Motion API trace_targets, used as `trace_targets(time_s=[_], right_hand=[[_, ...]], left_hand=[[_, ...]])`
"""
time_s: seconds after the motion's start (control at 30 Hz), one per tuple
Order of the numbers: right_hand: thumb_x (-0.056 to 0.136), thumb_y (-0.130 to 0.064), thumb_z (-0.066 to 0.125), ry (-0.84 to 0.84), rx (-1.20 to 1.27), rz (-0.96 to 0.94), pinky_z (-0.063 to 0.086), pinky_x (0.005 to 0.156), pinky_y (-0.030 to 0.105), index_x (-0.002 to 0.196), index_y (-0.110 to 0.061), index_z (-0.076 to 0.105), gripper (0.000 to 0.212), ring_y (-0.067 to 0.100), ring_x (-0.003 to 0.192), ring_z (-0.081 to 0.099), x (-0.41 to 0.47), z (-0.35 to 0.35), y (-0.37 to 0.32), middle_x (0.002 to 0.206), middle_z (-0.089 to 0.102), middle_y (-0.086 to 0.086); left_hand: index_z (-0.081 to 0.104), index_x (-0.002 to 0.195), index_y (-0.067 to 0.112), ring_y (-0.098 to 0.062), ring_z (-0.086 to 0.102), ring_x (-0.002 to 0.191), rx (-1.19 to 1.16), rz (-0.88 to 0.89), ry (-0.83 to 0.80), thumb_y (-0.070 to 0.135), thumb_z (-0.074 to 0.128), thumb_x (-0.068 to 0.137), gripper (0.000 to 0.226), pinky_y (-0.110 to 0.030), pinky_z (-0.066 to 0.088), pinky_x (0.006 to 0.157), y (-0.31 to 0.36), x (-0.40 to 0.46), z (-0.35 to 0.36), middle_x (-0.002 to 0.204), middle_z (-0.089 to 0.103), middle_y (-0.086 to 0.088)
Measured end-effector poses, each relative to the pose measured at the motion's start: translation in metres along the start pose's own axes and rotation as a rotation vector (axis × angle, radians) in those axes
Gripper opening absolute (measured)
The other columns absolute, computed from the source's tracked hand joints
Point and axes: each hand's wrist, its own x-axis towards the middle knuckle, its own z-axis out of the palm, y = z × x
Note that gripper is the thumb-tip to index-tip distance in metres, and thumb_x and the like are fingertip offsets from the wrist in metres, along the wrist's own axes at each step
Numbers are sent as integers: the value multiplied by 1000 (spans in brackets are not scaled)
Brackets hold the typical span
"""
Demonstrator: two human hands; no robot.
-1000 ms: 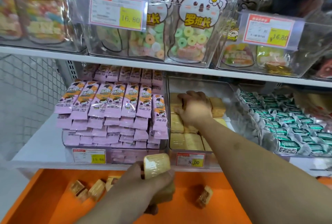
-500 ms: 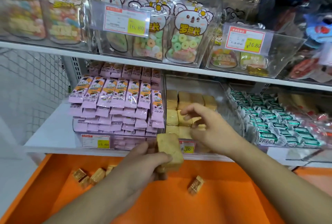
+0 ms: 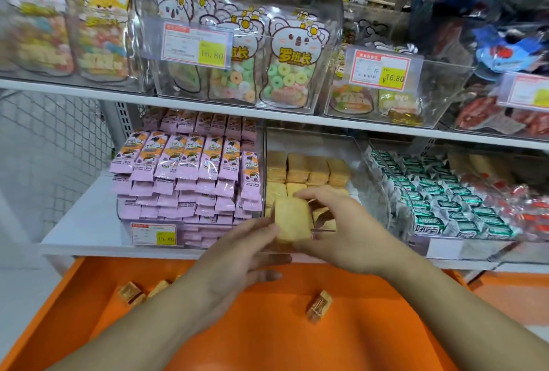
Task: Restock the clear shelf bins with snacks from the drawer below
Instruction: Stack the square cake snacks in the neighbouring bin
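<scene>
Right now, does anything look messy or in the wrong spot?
A little. A few loose snack packs lie scattered and tilted on the orange drawer floor, unlike the neat rows in the clear bin above. Both hands hold one yellow pack at the bin's front. Nothing looks spilled or torn.

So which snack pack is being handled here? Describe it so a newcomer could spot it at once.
Start at the clear middle bin on the lower shelf, between the pink packs and green packs. At its front edge, the left hand and right hand pinch one pale yellow square pack. Unlike its stacked neighbours, it is lifted and faces the camera.
</scene>
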Motion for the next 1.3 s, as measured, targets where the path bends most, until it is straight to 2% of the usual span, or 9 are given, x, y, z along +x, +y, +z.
trace_targets(time_s=[0.1,0.23,0.47,0.6,0.9,1.0,1.13,1.23,1.3], right_hand=[[70,-33,96,141,-51,120,54,86,20,137,-29,58,77,0,105,60,29,-6,17,126,56,-13],[66,-39,97,120,-118,257,57,92,33,141,-26,55,87,8,104,62,76,11,46,122,60,-9],[78,-25,92,15,47,355,53,97,30,142,-18,52,76,17,115,63,124,54,71,121,63,-1],[79,-37,90,113,-107,375,53,102,42,132,-21,55,66,19,115,64,130,62,80,122,66,-1],[87,-53,78,207,-264,345,53,97,38,129,-21,61,56,23,119,62,91,42,56,128,67,2],[90,-47,75,281,-188,275,54,93,34,122,-23,66,41,16,111,63,56,27,33,119,68,-3],[97,-31,73,183,152,290,55,68,27,101,-19,71,12,21,82,67,0,8,-3,94,72,7],[100,-22,68,42,348,335,59,75,42,94,-12,73,13,31,89,70,-33,10,-4,94,73,18],[96,-30,70,-14,310,388,58,76,50,90,-16,74,16,31,83,68,-49,29,10,94,71,20]], left_hand=[[56,141,38,-22,77,98,169,12,41,43,58,103,39,-46,61,88,3,10,-3,114,77,4],[48,145,51,-13,72,101,347,33,39,50,47,106,39,-41,60,93,-3,19,-2,115,72,18],[55,139,52,-11,74,93,314,43,40,48,51,104,35,-41,62,86,-15,35,-13,105,74,23],[57,135,55,-12,75,92,316,46,31,46,53,104,33,-44,62,89,-21,40,-19,103,74,26],[52,145,50,-11,75,95,341,55,7,44,55,105,41,-30,64,76,-19,35,-21,114,75,19],[51,146,48,-16,75,100,299,49,-12,44,58,103,44,-33,62,78,-20,29,-22,115,76,17],[51,147,45,-18,74,104,284,57,-46,43,58,103,44,-37,61,84,-25,18,-24,120,75,15],[56,142,47,-15,74,105,311,55,-54,43,59,103,40,-36,60,85,-37,5,-28,122,73,15],[59,138,49,-13,73,104,362,44,-38,41,60,102,37,-39,60,88,-51,-2,-33,123,73,13]])
